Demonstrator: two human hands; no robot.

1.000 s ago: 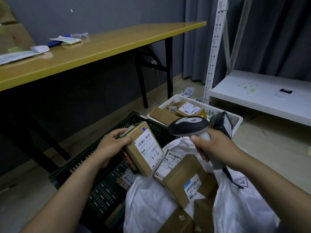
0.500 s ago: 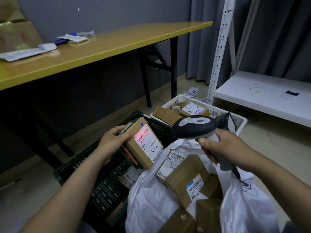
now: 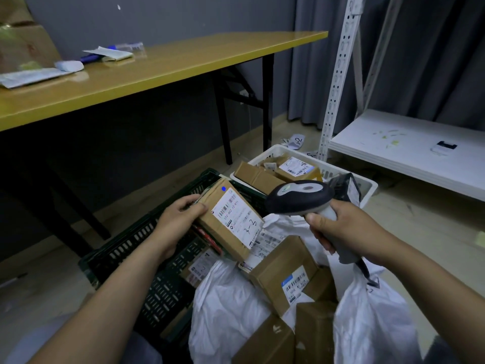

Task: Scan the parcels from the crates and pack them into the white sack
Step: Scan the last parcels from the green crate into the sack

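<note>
My left hand (image 3: 178,219) grips a small brown parcel (image 3: 228,219) by its left end, label up, marked "3-3", over the dark green crate (image 3: 147,253). My right hand (image 3: 349,232) holds a grey and black barcode scanner (image 3: 299,197) by its handle, head pointing left toward the parcel. Below them the white sack (image 3: 231,306) stands open with several brown boxes (image 3: 283,274) inside. A white crate (image 3: 367,183) behind holds more parcels (image 3: 294,166).
A yellow table (image 3: 168,67) with papers and a pen stands at the back left, its black legs near the crates. A white metal shelf (image 3: 409,148) is at the right. Paper scraps lie on the floor by the shelf post.
The red scan light that lay on the parcel's label half a second ago is gone. The parcel has tilted a little flatter toward the sack. The scanner stays in about the same place.
</note>
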